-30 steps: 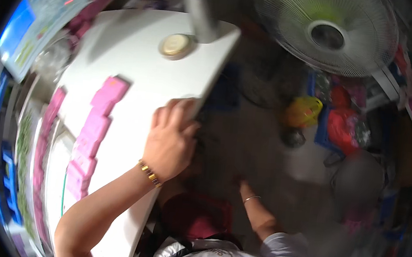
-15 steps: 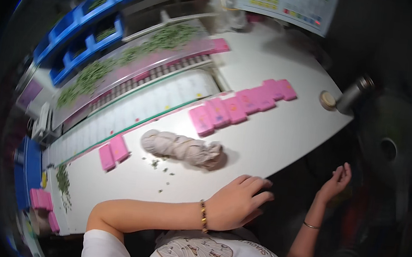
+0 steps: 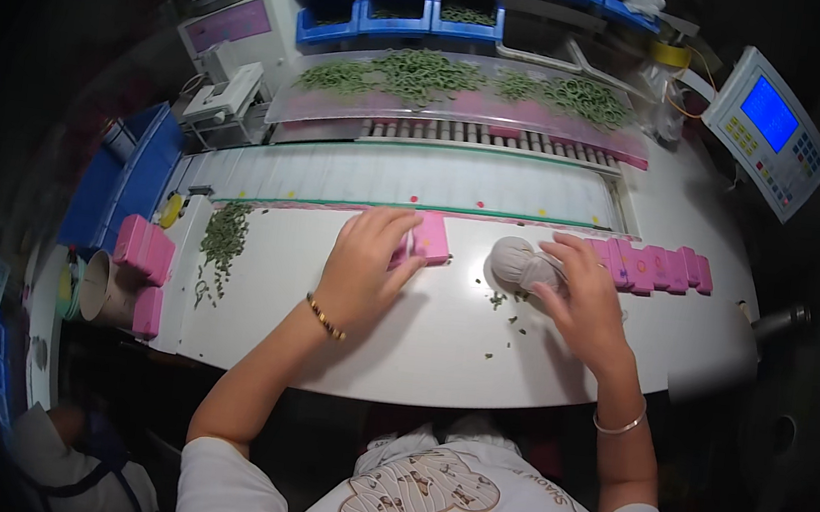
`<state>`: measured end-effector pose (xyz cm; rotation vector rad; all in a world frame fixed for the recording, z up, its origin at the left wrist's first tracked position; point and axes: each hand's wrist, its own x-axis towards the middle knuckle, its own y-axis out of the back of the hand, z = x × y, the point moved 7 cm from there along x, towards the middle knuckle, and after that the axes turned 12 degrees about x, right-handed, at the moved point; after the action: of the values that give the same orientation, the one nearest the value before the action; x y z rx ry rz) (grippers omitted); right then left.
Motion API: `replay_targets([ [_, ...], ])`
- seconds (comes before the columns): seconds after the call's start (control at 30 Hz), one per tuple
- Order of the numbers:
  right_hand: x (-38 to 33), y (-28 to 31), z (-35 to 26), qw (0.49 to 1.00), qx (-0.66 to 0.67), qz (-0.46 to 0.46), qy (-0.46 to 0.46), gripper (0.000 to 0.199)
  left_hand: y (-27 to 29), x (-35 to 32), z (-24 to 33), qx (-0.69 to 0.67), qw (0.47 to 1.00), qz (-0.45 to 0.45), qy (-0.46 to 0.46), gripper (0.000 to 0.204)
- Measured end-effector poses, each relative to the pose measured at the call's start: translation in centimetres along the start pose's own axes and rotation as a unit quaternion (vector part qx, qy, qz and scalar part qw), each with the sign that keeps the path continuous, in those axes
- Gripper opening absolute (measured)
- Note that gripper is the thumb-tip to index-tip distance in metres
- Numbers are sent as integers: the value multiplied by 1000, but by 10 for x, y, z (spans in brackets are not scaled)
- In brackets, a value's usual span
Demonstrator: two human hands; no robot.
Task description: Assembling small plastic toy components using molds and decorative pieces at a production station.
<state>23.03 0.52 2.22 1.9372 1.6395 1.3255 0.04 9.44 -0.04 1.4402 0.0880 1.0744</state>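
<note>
My left hand (image 3: 366, 263) is over the table, its thumb and fingers curved round a pink box (image 3: 397, 253). Just right of it lies another pink box (image 3: 435, 238), partly behind the fingers. My right hand (image 3: 585, 304) has thumb and fingers around a pale, bunched cloth bundle (image 3: 513, 261). The rounded end of the bundle shows; the hand hides the rest. Small green pieces (image 3: 496, 300) are scattered in front of the bundle. Past my right hand, several pink boxes (image 3: 663, 271) stand in a row.
A white conveyor belt (image 3: 388, 180) crosses behind the hands, below a clear tray (image 3: 366, 102) with green pieces. Blue bins (image 3: 396, 12) line the back. A control panel (image 3: 774, 124) stands right, near a dark flask (image 3: 781, 320). More green pieces (image 3: 223, 241) and pink boxes (image 3: 143, 248) are left.
My view has swung left and levelled out. Both hands have come onto the table: the left to the pink boxes, the right from beyond the table edge to the cloth bundle.
</note>
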Motion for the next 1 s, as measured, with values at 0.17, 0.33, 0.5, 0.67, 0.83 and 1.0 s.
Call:
replay_targets([
  [0.17, 13, -41, 12, 994, -57, -90, -35, 58, -33, 13, -17, 14, 997, -78, -11, 71],
  [0.33, -4, -34, 13, 988, -72, -112, -79, 64, -56, 19, -23, -22, 986, -162, 13, 83],
  [0.5, -20, -9, 27, 983, -164, 19, -78, 69, -36, 30, -12, -140, 989, -48, -8, 81],
  [0.67, -13, -2, 24, 989, 93, 42, -106, 60, -15, 38, 59, -348, 929, 24, -121, 75],
  [0.83, -27, -42, 24, 704, 668, -67, -231, 50, -9, 22, 84, -419, 894, 20, -156, 68],
  [1.0, -19, -37, 11, 744, 639, -21, -197, 51, -8, 18, 87, -362, 912, 35, -191, 73],
])
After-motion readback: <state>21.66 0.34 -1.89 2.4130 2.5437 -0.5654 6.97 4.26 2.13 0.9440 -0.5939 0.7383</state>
